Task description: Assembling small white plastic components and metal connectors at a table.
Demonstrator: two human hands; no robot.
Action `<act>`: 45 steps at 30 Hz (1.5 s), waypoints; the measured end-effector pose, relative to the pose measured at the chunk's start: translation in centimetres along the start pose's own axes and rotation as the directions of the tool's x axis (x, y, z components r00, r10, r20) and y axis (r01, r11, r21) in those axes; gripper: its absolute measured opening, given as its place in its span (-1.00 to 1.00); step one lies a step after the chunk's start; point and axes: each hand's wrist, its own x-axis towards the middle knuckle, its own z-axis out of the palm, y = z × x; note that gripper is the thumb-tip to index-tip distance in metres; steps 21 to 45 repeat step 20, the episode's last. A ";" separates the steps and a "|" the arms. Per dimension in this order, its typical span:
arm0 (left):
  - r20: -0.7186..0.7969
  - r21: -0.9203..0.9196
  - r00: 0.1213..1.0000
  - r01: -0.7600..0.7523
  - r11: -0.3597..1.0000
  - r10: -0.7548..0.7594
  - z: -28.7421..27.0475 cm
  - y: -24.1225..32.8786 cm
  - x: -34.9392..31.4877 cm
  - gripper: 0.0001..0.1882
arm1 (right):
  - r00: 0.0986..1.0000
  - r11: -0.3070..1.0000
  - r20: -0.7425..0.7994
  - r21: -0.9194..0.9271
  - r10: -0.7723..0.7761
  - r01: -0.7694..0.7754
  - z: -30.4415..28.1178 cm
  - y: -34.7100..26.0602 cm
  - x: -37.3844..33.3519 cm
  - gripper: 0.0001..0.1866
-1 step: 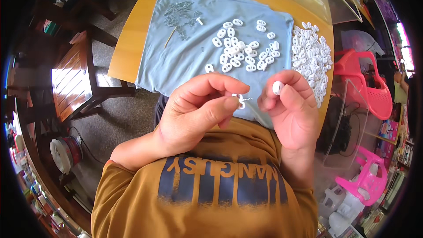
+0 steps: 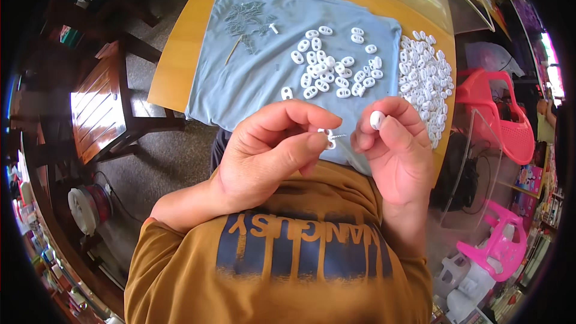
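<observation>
In front of my chest, my left hand (image 2: pixel 264 150) pinches a small white plastic piece (image 2: pixel 329 143) between thumb and forefinger. Out of that piece a thin metal screw (image 2: pixel 340 136) points to the right, its threads showing. My right hand (image 2: pixel 401 153) is raised a little to the right, its thumb and fingers closed on a white oval plastic piece (image 2: pixel 377 120). The screw's tip and the oval piece are apart. Beyond my hands, many white two-holed oval pieces (image 2: pixel 324 63) lie scattered on a blue cloth (image 2: pixel 240 99).
Right of the cloth, a heap of white pieces (image 2: pixel 423 81) covers the wooden table's (image 2: pixel 171 78) edge. On the cloth lie a pile of small clear slivers (image 2: pixel 243 19), a thin stick (image 2: pixel 232 50) and a white peg (image 2: pixel 273 29). Red chair (image 2: pixel 504 114) at right; wooden chair (image 2: pixel 99 108) left.
</observation>
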 end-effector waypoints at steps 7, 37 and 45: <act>-0.067 0.083 0.997 -0.029 0.996 0.035 0.1 -0.5 0.3 -0.83 | 0.981 0.998 -0.191 -0.043 0.045 -0.054 1.2 1.1 0.2 -0.80; -0.083 0.137 0.989 -0.114 0.984 0.126 -0.3 -0.9 0.2 -0.82 | 0.989 0.990 -0.143 -0.144 -0.030 0.009 1.6 2.4 -0.3 -0.75; -0.083 0.137 0.989 -0.114 0.984 0.126 -0.3 -0.9 0.2 -0.82 | 0.989 0.990 -0.143 -0.144 -0.030 0.009 1.6 2.4 -0.3 -0.75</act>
